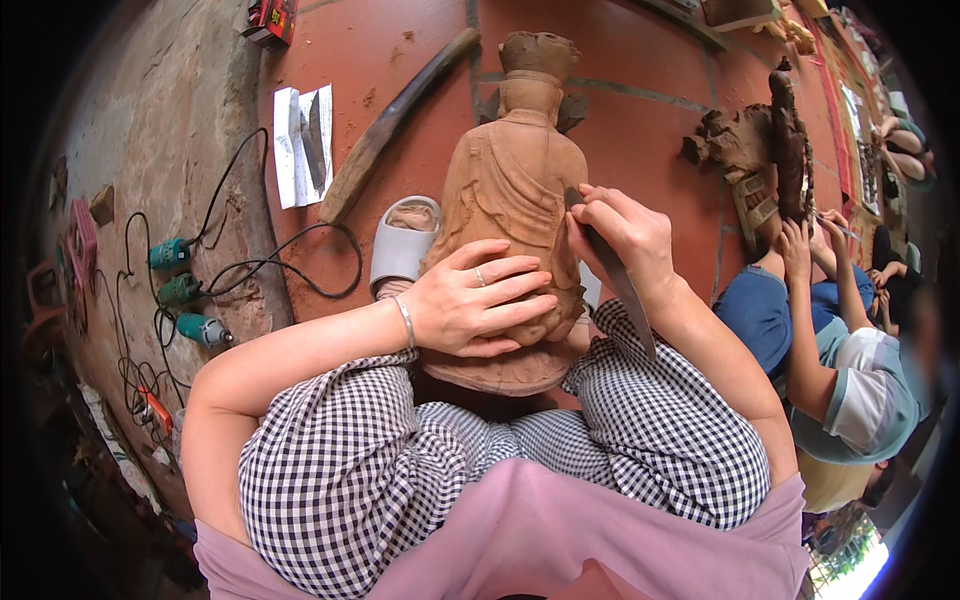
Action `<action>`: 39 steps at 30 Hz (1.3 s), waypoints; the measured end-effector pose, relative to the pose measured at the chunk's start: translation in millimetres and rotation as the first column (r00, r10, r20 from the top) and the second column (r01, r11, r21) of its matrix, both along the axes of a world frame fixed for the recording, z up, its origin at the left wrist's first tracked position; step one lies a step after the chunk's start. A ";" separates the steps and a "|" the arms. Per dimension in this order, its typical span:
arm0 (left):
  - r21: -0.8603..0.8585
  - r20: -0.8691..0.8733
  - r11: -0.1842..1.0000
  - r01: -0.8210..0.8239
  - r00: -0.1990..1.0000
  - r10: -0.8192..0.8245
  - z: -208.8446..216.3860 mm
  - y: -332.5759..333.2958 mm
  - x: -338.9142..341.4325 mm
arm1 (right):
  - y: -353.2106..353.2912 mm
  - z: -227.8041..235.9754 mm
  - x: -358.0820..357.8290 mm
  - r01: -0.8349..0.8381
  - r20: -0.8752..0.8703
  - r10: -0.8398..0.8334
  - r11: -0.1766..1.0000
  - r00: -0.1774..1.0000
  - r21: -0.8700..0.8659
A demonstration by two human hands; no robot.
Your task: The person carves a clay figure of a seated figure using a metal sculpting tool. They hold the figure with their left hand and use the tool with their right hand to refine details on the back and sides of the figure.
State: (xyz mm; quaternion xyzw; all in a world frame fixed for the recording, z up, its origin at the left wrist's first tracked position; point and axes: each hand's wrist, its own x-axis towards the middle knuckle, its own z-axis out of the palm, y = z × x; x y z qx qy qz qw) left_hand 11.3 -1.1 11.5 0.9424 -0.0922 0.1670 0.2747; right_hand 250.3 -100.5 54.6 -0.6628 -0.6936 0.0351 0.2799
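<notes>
A brown carved statue [520, 170] of a robed figure stands between my knees, its draped folds cut in relief and its head toward the far side. My left hand [485, 300] lies with fingers spread over the statue's lower part, steadying contact across the carved lap. In my right hand [625, 235] is a long dark flat blade [620, 285], its handle end pointing back toward my right thigh. The blade's tip touches or nearly touches the statue's right-hand shoulder and arm; the exact contact is hard to tell.
A wooden-ended curved bar [395, 130] lies left of the statue, near a folded white paper [300, 150] with a blade on it. Teal power tools [200, 328] and black cords lie further left. At right, another person [850, 370] works on a dark carving [787, 150].
</notes>
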 end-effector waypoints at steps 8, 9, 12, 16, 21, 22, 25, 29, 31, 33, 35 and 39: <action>-0.003 0.008 1.000 0.003 1.000 -0.003 -0.9 1.4 0.4 | 13.3 -1.0 6.7 -0.038 -0.033 0.040 0.997 0.999 0.068; -0.007 0.013 1.000 0.003 1.000 -0.003 -1.0 0.3 1.2 | 8.4 0.1 6.3 -0.037 -0.025 0.038 0.998 0.999 0.040; 0.006 0.001 1.000 0.000 1.000 0.000 0.6 2.1 -1.3 | 1.4 1.5 3.3 -0.050 -0.008 0.050 0.999 0.999 -0.014; 0.000 0.004 1.000 0.005 1.000 -0.005 0.0 1.2 0.9 | 7.5 4.2 4.7 -0.066 0.024 0.066 0.998 0.998 -0.001; -0.012 0.025 1.000 0.002 1.000 -0.002 -1.6 1.7 0.4 | -1.5 5.6 1.9 -0.028 -0.024 0.028 1.000 0.999 0.012; -0.013 0.037 1.000 -0.004 0.999 0.005 -0.9 2.6 0.1 | -4.0 10.9 1.3 -0.011 -0.083 0.010 1.000 0.997 -0.003; -0.128 0.068 0.991 -0.041 0.996 0.050 4.1 4.4 1.8 | -12.6 29.0 -13.9 0.053 -0.417 -0.159 0.965 0.895 -0.255; -0.467 0.040 0.858 -0.215 0.964 0.263 34.1 10.1 20.3 | -13.5 34.4 -18.8 -0.016 -0.418 -0.178 0.907 0.891 -0.420; -0.654 -0.102 0.698 -0.293 0.948 0.301 44.4 5.2 24.2 | -4.1 39.8 -22.4 -0.028 -0.493 -0.225 0.890 0.841 -0.454; -0.699 -0.198 0.608 -0.376 0.919 0.341 52.1 5.3 27.0 | 1.2 43.1 -22.5 -0.136 -0.396 -0.069 0.873 0.916 -0.468; -0.760 -0.250 0.517 -0.394 0.911 0.327 52.0 5.4 34.3 | -4.8 35.2 -28.0 -0.211 -0.374 0.054 0.896 0.926 -0.390; -0.838 -0.329 0.360 -0.410 0.906 0.267 51.2 10.9 27.9 | 6.2 59.6 -42.4 -0.306 -0.617 -0.203 0.726 0.760 -0.616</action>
